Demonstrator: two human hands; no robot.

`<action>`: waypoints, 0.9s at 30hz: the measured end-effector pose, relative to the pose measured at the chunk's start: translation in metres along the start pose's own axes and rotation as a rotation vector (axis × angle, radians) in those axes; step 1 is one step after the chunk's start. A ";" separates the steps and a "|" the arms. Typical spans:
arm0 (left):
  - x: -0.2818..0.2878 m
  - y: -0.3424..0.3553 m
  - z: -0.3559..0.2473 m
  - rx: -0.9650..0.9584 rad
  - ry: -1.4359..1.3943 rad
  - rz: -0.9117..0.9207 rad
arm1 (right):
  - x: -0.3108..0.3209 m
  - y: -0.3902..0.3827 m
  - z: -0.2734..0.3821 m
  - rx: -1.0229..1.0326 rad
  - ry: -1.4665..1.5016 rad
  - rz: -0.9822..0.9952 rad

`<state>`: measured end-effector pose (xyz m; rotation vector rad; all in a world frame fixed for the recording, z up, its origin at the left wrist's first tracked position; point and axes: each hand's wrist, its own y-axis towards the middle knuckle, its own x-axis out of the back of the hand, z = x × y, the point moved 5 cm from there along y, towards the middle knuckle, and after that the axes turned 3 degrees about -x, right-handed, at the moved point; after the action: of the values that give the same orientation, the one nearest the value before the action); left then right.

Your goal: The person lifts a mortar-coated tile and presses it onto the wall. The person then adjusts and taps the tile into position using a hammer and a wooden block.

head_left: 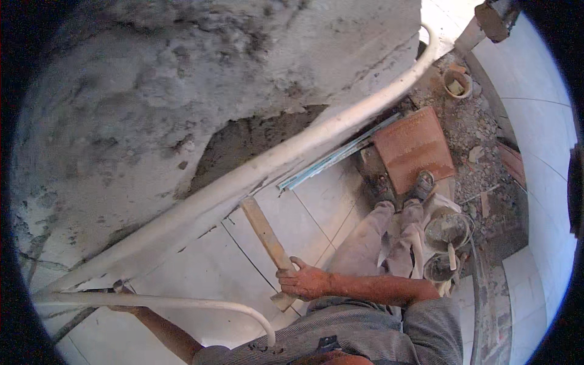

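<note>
My right hand (306, 281), with its fingers closed, holds a flat wooden strip (266, 234). The strip slants away toward the thick pale rail (267, 161), and its lower end shows just below my fingers. Far to the left, my left hand (126, 300) is at a thinner, curved pale pipe (188, 302). That pipe crosses in front of the hand and hides most of its fingers. A dark bar (76, 323) lies close by; whether the hand touches it cannot be made out.
Beyond the rail is a rough grey cement surface (140, 121) with a darker patch. Pale tiles (243, 267) lie below. Near my feet are a reddish-brown slab (417, 149), light-blue strips (340, 155) and rubble (477, 134). Buckets (447, 230) stand at the right; a small pot (456, 83) sits farther off.
</note>
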<state>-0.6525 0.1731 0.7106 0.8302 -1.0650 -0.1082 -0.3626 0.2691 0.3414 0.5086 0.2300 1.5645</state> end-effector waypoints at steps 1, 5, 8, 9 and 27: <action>0.004 -0.001 0.004 0.006 0.004 0.002 | 0.000 -0.006 -0.002 -0.017 -0.002 0.001; -0.001 0.006 -0.007 -0.045 0.080 0.014 | -0.020 -0.076 -0.038 -0.118 -0.031 -0.085; 0.033 -0.006 0.093 0.165 -0.166 0.033 | -0.022 -0.143 -0.102 -0.694 0.055 -0.053; 0.048 -0.019 0.144 0.391 -0.415 0.040 | -0.021 -0.165 -0.119 -0.772 -0.038 0.030; -0.010 0.018 -0.042 -0.009 -0.020 -0.147 | -0.038 -0.042 -0.016 -0.057 0.069 0.093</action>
<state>-0.6295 0.2132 0.7055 0.9003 -1.0210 -0.2452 -0.3325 0.2369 0.3016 0.4260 0.2165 1.6759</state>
